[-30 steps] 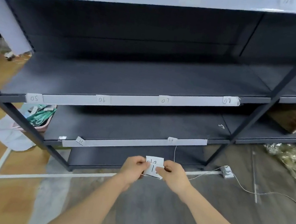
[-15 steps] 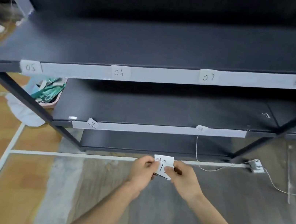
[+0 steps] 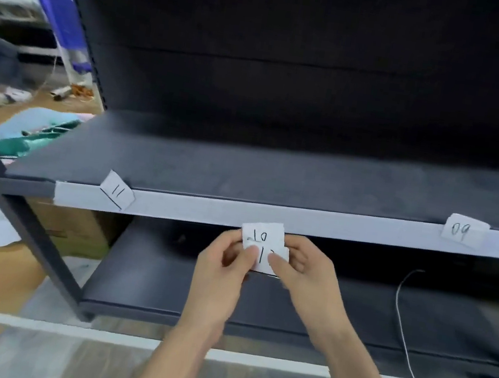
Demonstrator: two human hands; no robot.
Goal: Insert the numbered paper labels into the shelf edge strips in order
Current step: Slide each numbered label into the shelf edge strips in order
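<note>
My left hand and my right hand pinch a small stack of white paper labels between them, just under the pale edge strip of a low dark shelf. The top label reads 10; the one in front of it shows a 1 with the rest covered by my thumb. In the strip, a label marked 11 sits crooked near the left end. A label marked 09 sits at the right.
The shelf's dark slanted post runs down the left side. A bottom shelf board lies below my hands. A white cord trails over the floor at the right. A white floor line and clutter with a teal bag are on the left.
The view has dropped lower and much closer to the low shelf. The labels 05 to 08 left the view. Both hands rose with the label stack to just under the strip.
</note>
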